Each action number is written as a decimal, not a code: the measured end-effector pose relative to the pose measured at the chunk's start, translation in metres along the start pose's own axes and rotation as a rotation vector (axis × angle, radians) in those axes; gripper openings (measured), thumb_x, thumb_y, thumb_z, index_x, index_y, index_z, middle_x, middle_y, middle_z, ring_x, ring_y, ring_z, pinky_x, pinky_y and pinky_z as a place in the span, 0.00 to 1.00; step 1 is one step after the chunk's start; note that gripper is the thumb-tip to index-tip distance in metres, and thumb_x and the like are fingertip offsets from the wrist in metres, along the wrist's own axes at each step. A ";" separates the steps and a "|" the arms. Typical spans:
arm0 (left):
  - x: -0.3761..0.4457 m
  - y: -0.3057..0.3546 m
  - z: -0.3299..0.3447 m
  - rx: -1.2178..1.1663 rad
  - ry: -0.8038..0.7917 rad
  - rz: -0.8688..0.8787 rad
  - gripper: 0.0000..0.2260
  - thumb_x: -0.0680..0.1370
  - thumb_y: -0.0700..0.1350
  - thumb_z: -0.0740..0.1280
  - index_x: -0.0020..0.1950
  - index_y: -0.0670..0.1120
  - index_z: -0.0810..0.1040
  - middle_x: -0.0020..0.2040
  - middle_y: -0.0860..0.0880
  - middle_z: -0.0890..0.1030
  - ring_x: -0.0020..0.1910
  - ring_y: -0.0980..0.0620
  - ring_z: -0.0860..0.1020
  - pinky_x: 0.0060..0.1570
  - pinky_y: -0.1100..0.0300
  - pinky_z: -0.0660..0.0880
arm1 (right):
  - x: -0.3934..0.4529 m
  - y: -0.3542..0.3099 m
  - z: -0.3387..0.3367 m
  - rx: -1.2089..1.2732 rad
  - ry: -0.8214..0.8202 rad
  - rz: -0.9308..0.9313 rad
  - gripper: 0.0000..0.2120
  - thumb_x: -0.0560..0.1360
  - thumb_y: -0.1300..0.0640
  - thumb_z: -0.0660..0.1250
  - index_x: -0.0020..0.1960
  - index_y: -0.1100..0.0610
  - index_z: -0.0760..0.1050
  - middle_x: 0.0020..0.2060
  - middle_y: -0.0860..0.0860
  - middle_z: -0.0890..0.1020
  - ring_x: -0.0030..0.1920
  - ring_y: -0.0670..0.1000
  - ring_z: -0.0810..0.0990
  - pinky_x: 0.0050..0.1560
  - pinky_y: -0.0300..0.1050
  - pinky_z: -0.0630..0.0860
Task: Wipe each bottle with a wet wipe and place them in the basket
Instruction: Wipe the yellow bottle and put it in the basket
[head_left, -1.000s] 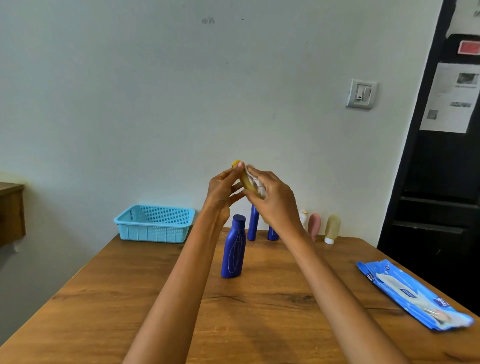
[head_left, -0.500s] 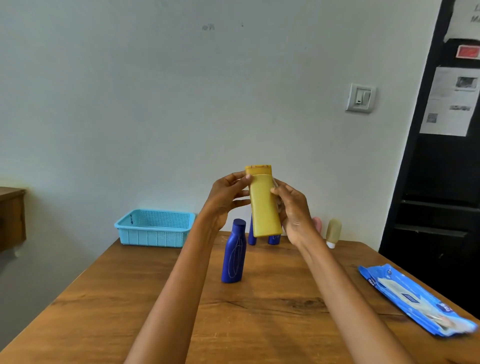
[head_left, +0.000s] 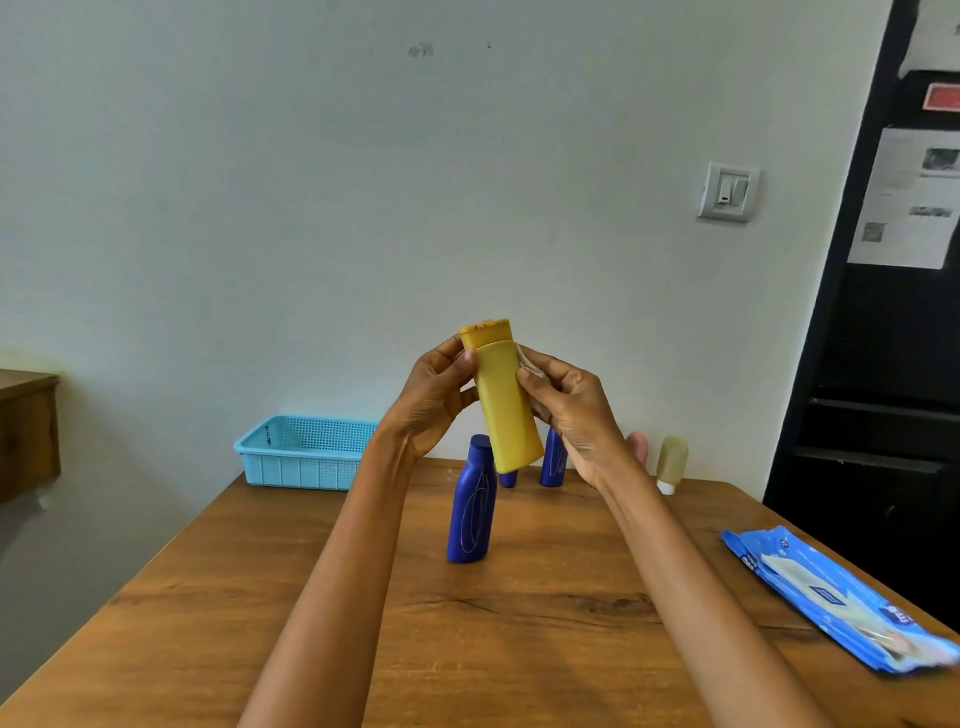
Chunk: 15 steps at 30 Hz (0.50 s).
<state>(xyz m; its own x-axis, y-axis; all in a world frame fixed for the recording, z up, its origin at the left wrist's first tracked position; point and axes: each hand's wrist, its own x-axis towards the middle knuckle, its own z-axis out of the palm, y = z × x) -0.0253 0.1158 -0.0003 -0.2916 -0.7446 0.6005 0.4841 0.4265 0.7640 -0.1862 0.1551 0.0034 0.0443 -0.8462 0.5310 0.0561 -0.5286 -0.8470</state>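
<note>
A yellow bottle (head_left: 506, 402) is held upright in the air above the table's middle, cap up. My left hand (head_left: 434, 397) grips it near the cap. My right hand (head_left: 569, 410) presses a wet wipe (head_left: 527, 361) against the bottle's right side, with most of the wipe hidden behind the fingers. A tall blue bottle (head_left: 471, 501) stands on the table below. Two more blue bottles (head_left: 553, 460) stand farther back, partly hidden. The light blue basket (head_left: 306, 449) sits at the table's far left corner.
A pink bottle (head_left: 639, 447) and a beige bottle (head_left: 671, 462) stand at the far edge near the wall. A blue wet-wipe pack (head_left: 836, 597) lies at the table's right edge. A wooden cabinet (head_left: 26, 431) stands to the left, a black shelf (head_left: 883, 415) to the right.
The yellow bottle has turned from tilted away to upright, facing me. My right hand with the wipe has slid from the cap down to the bottle's right side.
</note>
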 end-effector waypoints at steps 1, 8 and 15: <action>0.000 0.001 -0.001 0.013 -0.011 0.003 0.40 0.56 0.61 0.79 0.63 0.46 0.73 0.56 0.48 0.82 0.56 0.49 0.80 0.50 0.56 0.79 | 0.000 0.000 0.002 -0.028 0.013 -0.016 0.17 0.77 0.61 0.64 0.65 0.58 0.74 0.57 0.53 0.81 0.55 0.50 0.81 0.50 0.41 0.80; -0.003 0.011 0.007 0.155 -0.044 0.021 0.31 0.66 0.54 0.76 0.64 0.50 0.69 0.56 0.51 0.83 0.57 0.50 0.80 0.50 0.55 0.78 | 0.000 0.001 0.009 -0.151 0.109 -0.075 0.15 0.76 0.60 0.65 0.62 0.58 0.76 0.49 0.50 0.83 0.45 0.44 0.83 0.46 0.37 0.80; 0.002 0.005 0.018 0.187 0.087 0.060 0.18 0.75 0.44 0.69 0.64 0.50 0.72 0.57 0.53 0.81 0.54 0.55 0.80 0.45 0.61 0.78 | 0.001 -0.005 0.023 -0.182 0.247 -0.141 0.15 0.78 0.55 0.63 0.64 0.57 0.75 0.53 0.50 0.82 0.50 0.43 0.80 0.48 0.32 0.78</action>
<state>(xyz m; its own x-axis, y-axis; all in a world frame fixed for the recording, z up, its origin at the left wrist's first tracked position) -0.0381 0.1261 0.0089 -0.1907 -0.7532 0.6295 0.3344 0.5531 0.7631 -0.1634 0.1590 0.0089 -0.1958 -0.7426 0.6405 -0.1356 -0.6264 -0.7676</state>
